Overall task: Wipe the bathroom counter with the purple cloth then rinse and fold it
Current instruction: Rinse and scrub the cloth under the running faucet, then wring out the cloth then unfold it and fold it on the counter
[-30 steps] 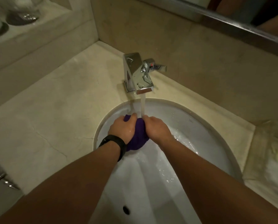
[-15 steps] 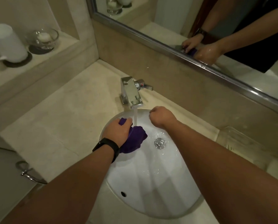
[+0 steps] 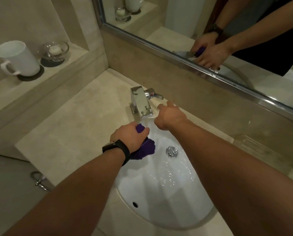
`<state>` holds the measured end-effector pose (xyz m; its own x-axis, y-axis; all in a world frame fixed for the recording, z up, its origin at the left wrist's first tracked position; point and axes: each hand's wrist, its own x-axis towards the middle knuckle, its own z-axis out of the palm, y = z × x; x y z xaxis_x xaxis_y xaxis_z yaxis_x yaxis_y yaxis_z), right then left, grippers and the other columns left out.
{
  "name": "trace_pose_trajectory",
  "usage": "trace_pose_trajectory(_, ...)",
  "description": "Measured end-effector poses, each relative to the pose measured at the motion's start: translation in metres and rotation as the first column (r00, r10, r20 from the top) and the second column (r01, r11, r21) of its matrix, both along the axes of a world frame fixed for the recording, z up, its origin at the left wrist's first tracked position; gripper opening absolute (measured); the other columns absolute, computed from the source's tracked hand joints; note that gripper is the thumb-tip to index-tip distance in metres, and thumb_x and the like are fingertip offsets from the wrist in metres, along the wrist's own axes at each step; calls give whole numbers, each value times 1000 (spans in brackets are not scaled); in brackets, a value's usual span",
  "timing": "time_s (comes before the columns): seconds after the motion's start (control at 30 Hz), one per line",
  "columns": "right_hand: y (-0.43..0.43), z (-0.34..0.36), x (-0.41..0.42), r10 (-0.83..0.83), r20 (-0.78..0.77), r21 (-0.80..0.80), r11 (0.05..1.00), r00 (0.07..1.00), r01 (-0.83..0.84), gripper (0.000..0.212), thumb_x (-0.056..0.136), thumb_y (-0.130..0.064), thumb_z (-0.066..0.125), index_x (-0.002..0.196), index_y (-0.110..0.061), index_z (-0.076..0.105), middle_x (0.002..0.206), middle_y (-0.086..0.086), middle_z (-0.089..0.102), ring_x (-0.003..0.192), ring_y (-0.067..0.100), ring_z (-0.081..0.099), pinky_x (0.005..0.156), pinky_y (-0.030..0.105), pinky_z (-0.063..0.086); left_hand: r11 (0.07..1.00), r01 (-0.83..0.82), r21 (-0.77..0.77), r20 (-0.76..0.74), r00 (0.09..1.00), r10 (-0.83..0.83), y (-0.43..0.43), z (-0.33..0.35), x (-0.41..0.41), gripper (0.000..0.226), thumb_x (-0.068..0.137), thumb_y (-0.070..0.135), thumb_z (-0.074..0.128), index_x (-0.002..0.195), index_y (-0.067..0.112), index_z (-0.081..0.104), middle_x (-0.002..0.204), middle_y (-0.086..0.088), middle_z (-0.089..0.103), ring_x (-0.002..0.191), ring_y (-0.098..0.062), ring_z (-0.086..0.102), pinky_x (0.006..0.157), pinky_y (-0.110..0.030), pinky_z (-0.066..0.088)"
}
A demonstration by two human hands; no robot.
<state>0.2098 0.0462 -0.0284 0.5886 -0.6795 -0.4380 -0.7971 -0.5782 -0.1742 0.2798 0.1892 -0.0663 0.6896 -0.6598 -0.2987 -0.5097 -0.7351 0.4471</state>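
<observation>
Fingers [image 3: 142, 132] of the left hand [image 3: 128, 135] clamp the bunched purple cloth [image 3: 146, 149] over the back of the white sink [image 3: 159, 210], below the chrome faucet [image 3: 140, 101]. Right hand [image 3: 171, 116] holds nothing, its fingers loosely apart, forefinger stretched toward the faucet lever [image 3: 156, 95] without touching it, above the beige worktop [image 3: 74, 125].

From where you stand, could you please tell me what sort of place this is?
A bathroom, most likely: a white basin sunk into a stone counter, a chrome tap at its back rim, and a framed mirror on the wall above.
</observation>
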Motion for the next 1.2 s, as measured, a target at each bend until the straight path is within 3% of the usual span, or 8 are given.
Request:
trace_pose_trajectory(0.07, -6, -3, 6, 62, -31, -27, 998, 998, -63, 58, 92, -24, 52, 148, -26, 40, 164, 5, 10, 140, 32, 33, 105, 46, 44, 1000, 15, 8, 11, 1000, -15, -2, -3, 0, 35, 87, 63, 44, 83, 29, 55, 73, 9, 59, 66, -12, 56, 63, -30, 47)
trace_pose_trajectory(0.27, -22, -6, 14, 79, 32, -18, 997, 996, -79, 48, 88, -30, 57, 135, -25, 58, 150, 0, 31, 125, 30, 50, 101, 43, 49, 999, 55, -4, 32, 998, -54, -9, -7, 5, 36, 88, 63, 43, 79, 29, 51, 73, 10, 59, 66, -12, 56, 63, -29, 45)
trace_pose_trajectory(0.7, -7, -12, 1, 111, 139, 24, 993, 984, -115, 67, 83, -31, 52, 149, -31, 42, 163, -13, 19, 136, 24, 44, 105, 44, 46, 1000, 29, 9, 32, 999, -29, -2, 1, 3, 37, 89, 64, 42, 76, 30, 48, 70, 11, 56, 64, -8, 52, 56, -28, 36)
trace_pose_trajectory(1.1, 4, -8, -14, 134, 132, 56, 988, 982, -142, 72, 89, -55, 56, 154, -36, 30, 167, -11, 8, 148, 20, 29, 113, 49, 37, 999, 29, 16, 51, 998, -30, 12, 12, -1, 37, 90, 65, 41, 82, 31, 50, 72, 12, 56, 64, -7, 51, 57, -28, 35)
trace_pose_trajectory(1.2, 13, -6, -25, 123, 173, 70, 988, 977, -137, 75, 89, -60, 56, 154, -34, 30, 167, -12, 11, 148, 19, 28, 114, 49, 35, 999, 39, 19, 56, 998, -40, 15, 20, -1, 40, 90, 67, 38, 83, 30, 51, 73, 10, 58, 65, -9, 54, 60, -29, 42)
